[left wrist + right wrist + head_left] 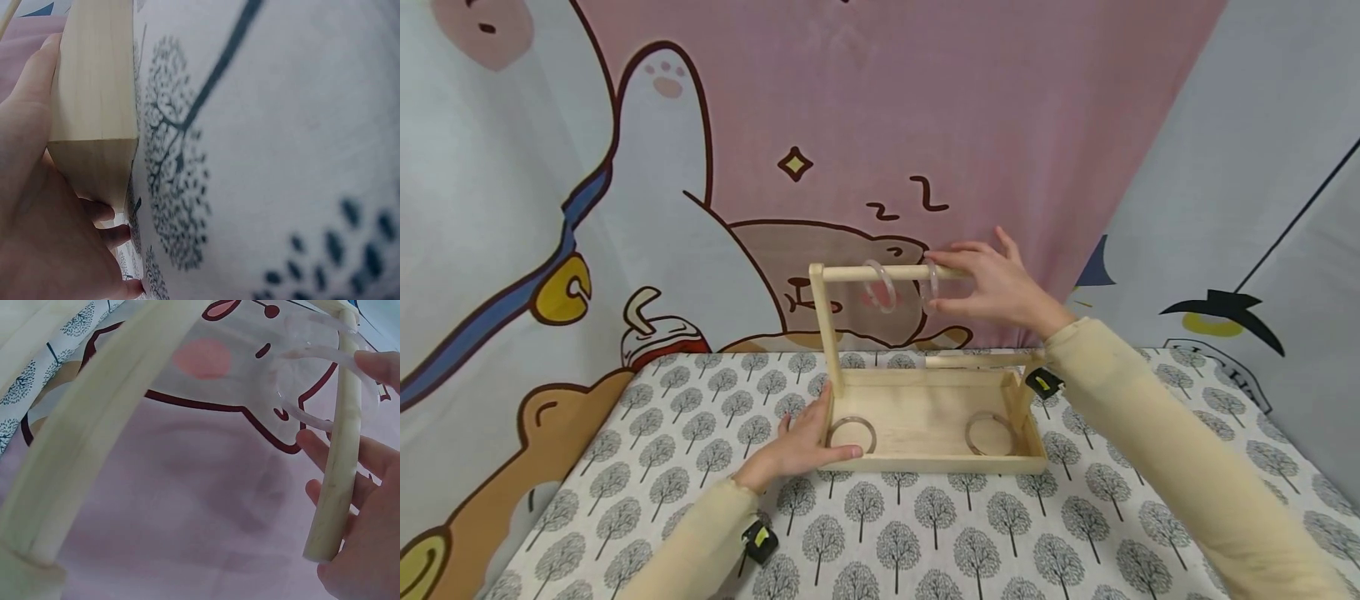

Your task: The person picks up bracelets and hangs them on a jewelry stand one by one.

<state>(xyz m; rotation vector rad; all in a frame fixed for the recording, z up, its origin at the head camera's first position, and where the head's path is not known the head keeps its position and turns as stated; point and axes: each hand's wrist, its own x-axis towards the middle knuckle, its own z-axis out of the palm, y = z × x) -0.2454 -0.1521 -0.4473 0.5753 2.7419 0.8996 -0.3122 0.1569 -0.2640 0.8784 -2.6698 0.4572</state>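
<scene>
A pale wooden rack with a tray base, a left post and a high bar stands on the table. My right hand pinches a translucent bangle between thumb and fingers around that bar, near its free right end. A second translucent bangle hangs on the bar to the left. In the right wrist view the bar passes between my thumb and fingers. My left hand rests against the tray's front left corner, thumb along the front rim, fingers spread along the left end.
Two more bangles lie in the tray, one on the left and one on the right. A lower bar runs behind the tray. The tablecloth has a tree print; a cartoon curtain hangs behind.
</scene>
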